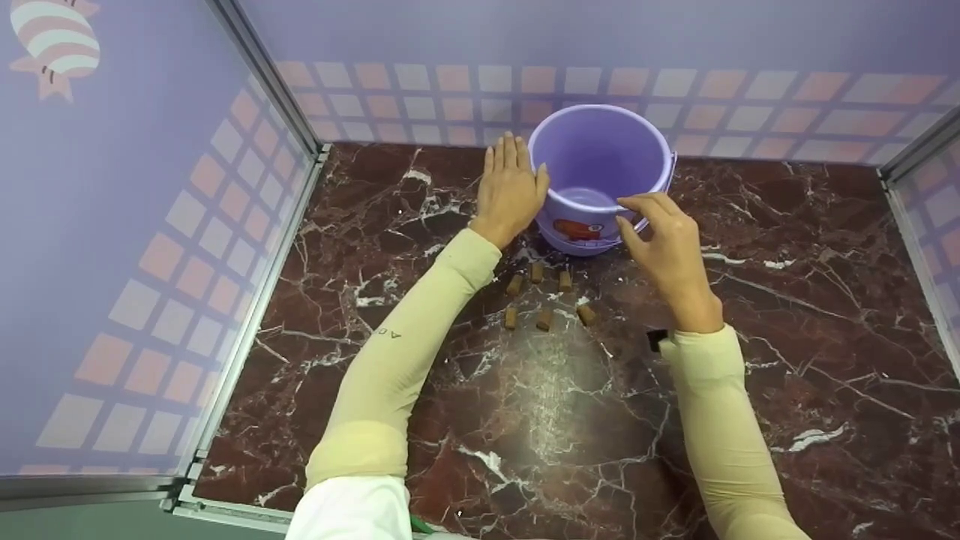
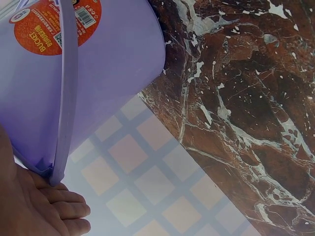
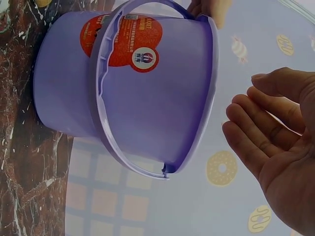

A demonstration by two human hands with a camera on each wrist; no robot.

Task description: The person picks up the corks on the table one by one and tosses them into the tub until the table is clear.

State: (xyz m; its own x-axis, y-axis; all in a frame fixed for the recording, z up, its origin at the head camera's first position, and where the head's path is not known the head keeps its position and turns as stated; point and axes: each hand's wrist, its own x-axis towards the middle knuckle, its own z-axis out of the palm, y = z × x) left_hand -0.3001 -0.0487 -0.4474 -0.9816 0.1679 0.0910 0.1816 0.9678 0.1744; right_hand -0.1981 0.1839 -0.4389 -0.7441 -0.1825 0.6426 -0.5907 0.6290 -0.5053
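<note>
The left hand [image 1: 512,191], grip spread, touches the bucket's rim. Six small brown pieces [image 1: 544,319] lie on the counter [image 1: 480,420] before the upright purple bucket [image 1: 600,142], its inner bottom showing. The right hand [image 1: 666,244], grip parted, hovers near the rim.

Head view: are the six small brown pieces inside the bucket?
No, all six brown pieces lie on the marbled surface, outside the bucket.

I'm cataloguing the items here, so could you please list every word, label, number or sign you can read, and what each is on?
"BUCKET": red label on the purple bucket.
The label's other print: too small or blurred to read.
"A": left sleeve; the lettering beside it is unclear.
</note>
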